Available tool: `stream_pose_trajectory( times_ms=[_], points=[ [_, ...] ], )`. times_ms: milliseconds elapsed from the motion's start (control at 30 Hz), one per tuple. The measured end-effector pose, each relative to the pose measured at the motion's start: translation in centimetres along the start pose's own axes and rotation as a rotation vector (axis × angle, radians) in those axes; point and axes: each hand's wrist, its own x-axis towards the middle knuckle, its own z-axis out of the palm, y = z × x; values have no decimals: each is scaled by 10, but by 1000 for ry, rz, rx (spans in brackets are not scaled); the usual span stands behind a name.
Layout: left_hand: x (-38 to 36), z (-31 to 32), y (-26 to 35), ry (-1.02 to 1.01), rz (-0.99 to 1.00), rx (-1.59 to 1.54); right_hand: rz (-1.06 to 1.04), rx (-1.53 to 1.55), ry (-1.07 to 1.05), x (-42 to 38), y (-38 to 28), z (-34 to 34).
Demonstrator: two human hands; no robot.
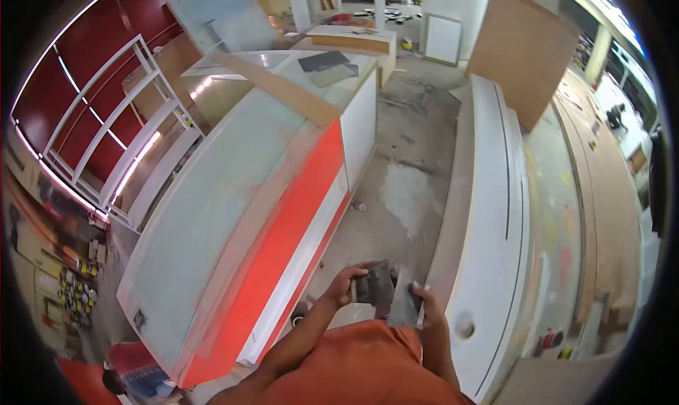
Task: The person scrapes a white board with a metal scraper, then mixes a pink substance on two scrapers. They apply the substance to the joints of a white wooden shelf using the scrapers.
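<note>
My left hand (344,285) is closed on a dark, flat, roughly square plate (373,285) with smears on it. Close beside it, a lighter grey flat blade (405,306), like a scraper, is gripped in my right hand (428,307), the thumb lying over its face. The two flat pieces are held edge to edge in front of my orange shirt (346,370), above the floor between two long panels. To the left stands a long counter with a red and white side (300,221); to the right is a white panel (488,228) with dark grooves.
A brown strip (283,87) and dark grey sheets (329,66) lie across the counter's far end. A brown board (522,55) leans behind the white panel. White shelving frames (117,133) stand at left. Another person (138,370) is low at the bottom left.
</note>
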Motion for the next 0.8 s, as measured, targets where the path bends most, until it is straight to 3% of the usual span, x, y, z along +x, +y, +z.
stream_pose_trajectory(
  times_ms=[67, 100, 167, 200, 233, 300, 333, 367, 433, 467, 500, 567, 600, 667, 767, 800],
  points=[
    [3, 4, -16, 76, -37, -119, 159, -128, -114, -8, 6, -5],
    [95, 20, 26, 118, -56, -138, 199, -106, -96, 67, -61, -16],
    [155, 17, 46, 102, 5, 25, 322, 285, -230, 152, -78, -72],
    [177, 34, 65, 84, 6, 18, 117, 95, 175, 190, -91, -80],
    [185, 42, 66, 101, 3, -13, 142, 82, 195, 189, -111, -67],
    [216, 51, 94, 62, 85, 528, -282, -40, 474, 211, -162, -15],
    [236, 58, 104, 57, 175, 639, -439, -7, 517, 221, -182, 12],
    [259, 51, 113, 56, 172, 631, -438, -13, 523, 228, -202, 36],
    [305, 29, 120, 270, -15, 25, -588, -524, 506, 238, -234, 61],
    [330, 19, 125, 319, -40, -253, -713, -806, 481, 270, -226, 34],
    [360, 8, 133, 287, -92, -230, -822, -1100, 449, 305, -222, 8],
    [405, -17, 143, 501, 135, -377, -821, -1398, 133, 347, -258, 36],
    [424, -22, 154, 488, 113, -381, -820, -1409, 159, 371, -270, 23],
    [463, -25, 178, 500, 58, -96, -335, -1693, 32, 428, -292, -11],
    [541, -27, 219, 393, -5, -203, -432, -1712, 62, 489, -361, -29],
    [572, -26, 234, 488, -35, -181, -418, -1714, 69, 503, -384, -29]
  ],
)
